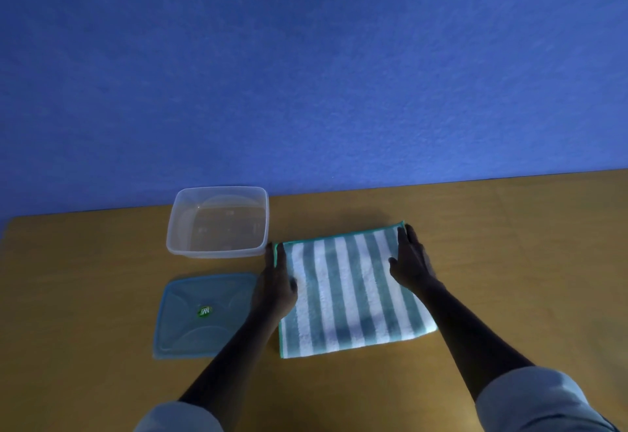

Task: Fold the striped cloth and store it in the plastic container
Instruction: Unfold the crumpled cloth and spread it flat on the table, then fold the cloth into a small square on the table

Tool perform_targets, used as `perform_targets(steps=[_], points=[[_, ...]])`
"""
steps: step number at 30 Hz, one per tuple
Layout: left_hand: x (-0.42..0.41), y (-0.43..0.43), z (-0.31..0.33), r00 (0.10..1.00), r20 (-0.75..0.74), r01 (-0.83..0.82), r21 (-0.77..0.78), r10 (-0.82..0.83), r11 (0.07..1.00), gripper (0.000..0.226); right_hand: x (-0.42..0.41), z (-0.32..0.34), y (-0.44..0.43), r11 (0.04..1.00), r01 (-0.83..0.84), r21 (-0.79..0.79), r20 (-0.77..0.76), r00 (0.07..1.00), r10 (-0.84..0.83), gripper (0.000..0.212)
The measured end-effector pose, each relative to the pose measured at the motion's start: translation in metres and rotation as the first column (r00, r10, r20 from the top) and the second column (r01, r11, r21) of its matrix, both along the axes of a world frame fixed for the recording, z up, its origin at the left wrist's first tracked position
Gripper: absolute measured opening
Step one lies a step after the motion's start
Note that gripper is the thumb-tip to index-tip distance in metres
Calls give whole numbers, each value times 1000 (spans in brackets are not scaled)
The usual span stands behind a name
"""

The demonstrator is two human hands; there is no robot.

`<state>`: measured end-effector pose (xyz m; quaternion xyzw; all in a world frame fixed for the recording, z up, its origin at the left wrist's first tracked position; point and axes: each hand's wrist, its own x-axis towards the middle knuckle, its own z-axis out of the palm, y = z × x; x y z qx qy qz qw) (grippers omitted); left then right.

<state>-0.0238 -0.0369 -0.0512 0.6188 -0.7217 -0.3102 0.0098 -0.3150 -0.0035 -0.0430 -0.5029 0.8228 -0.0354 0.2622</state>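
Observation:
A teal-and-white striped cloth [346, 292] lies flat on the wooden table, roughly square. My left hand [277, 282] rests on its left edge, fingertips at the far left corner. At the far right corner my right hand [409, 258] lies on the cloth with its fingers stretched along the edge. Whether either hand pinches the fabric is unclear. The clear plastic container [180, 238] stands open and empty, just beyond and left of the cloth.
The container's pale blue lid [190, 326] lies flat on the table [509, 244] left of the cloth, beside my left forearm. A blue wall rises behind the table's far edge.

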Motion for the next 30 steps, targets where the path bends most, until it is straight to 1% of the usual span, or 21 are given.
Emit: perform_targets(steps=[3,5,6,7,9,11,13,16,20,25,28,30], points=[[-4,17,5,986,157,79,-190,-49,979,77,19,5,11,996,7,-93,-182,983,-24,63],[-7,21,4,977,175,169,-293,-121,941,72,34,9,22,990,2,-139,-229,973,-34,56],[-8,21,2,969,173,225,-307,-178,925,69,44,10,28,990,3,-139,-222,975,-34,55],[-9,20,0,955,172,284,-300,-241,911,67,53,10,35,993,8,-122,-206,978,-33,54],[-11,19,-4,925,174,372,-234,-337,898,64,75,8,50,998,18,-62,-180,983,-29,53],[-10,18,-9,908,191,403,-155,-373,902,63,96,4,65,1000,25,-4,-161,987,-26,55],[-8,19,-12,897,226,408,-90,-380,909,63,110,-1,74,998,27,52,-154,988,-19,59],[-5,22,-12,903,232,380,-41,-361,924,63,113,-7,79,994,13,105,-150,989,3,65],[-4,32,-7,903,271,352,-24,-333,936,63,100,-12,73,992,-62,114,-165,983,81,68],[-9,45,2,871,355,360,10,-340,933,57,80,-12,47,977,-160,144,-125,976,178,71],[-15,55,3,880,329,351,35,-342,936,53,71,-7,28,962,-228,148,-114,963,246,76],[-18,62,4,896,301,331,37,-326,943,50,70,-1,21,959,-255,120,-127,954,270,76]])
